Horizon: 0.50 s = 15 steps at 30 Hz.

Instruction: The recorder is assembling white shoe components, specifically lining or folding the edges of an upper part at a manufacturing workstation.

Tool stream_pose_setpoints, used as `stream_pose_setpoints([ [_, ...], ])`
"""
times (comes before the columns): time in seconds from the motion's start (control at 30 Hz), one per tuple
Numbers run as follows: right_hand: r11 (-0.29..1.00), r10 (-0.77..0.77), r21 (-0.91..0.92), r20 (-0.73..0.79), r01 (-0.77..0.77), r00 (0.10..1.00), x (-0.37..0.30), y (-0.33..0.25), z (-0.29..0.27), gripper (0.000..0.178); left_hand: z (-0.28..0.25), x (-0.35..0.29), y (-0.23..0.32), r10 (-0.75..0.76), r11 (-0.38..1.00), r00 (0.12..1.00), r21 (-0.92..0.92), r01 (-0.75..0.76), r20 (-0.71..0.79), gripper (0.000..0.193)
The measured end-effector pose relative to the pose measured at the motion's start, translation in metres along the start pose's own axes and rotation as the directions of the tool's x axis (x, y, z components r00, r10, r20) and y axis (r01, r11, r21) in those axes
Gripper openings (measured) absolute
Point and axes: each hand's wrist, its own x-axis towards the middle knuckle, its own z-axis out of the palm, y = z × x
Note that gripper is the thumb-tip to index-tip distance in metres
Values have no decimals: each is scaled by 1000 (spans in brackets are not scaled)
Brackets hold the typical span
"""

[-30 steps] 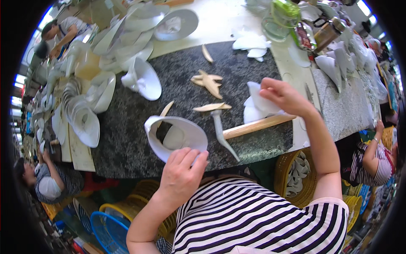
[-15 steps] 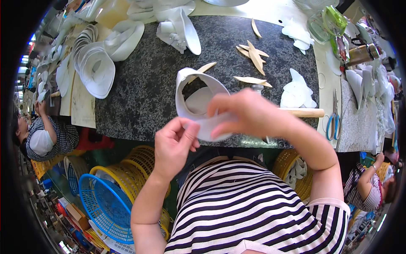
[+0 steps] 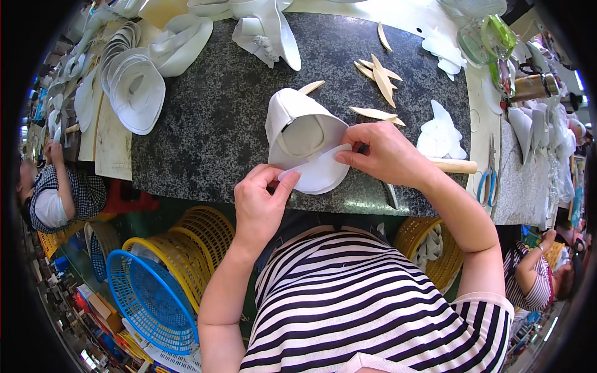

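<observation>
We pinch the white sheet (image 3: 323, 172) at its near-left end with our left hand (image 3: 258, 205) and at its far-right end with our right hand (image 3: 388, 155); its long axis slants between them, along the near rim of the white shell (image 3: 281, 109).

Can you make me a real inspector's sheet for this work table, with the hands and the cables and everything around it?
Surface: dark speckled slab.
Job's things: cup-shaped white shell, with a thin white curved sheet at its near side.
Clutter: beige crescent pieces, flat white cutouts, wooden-handled hammer partly hidden by the right forearm, blue-handled scissors.
Hands: left hand and right hand each pinch the sheet.
Cables: nothing seen.
Surroundings: blue basket at lower left, yellow basket at right, another person visible on each side.
</observation>
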Motion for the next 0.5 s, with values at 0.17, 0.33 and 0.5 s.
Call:
stream_pose_setpoints([
  [0.17, 1000, -2, -29, 14, 2, 1000, 2, 0, -2, 21, 1, 3, 6, 18, 997, 1000, 69, -17, -10, 24],
  [0.33, 999, 1, -32, 23, 0, 1000, 4, -2, -3, 20, 4, 4, 3, 35, 989, 999, 144, -33, -15, 25],
  [0.5, 947, -27, -320, -34, 14, 999, 0, -5, 14, 20, 6, 4, 13, 189, 817, 981, 547, -182, 43, 34],
])
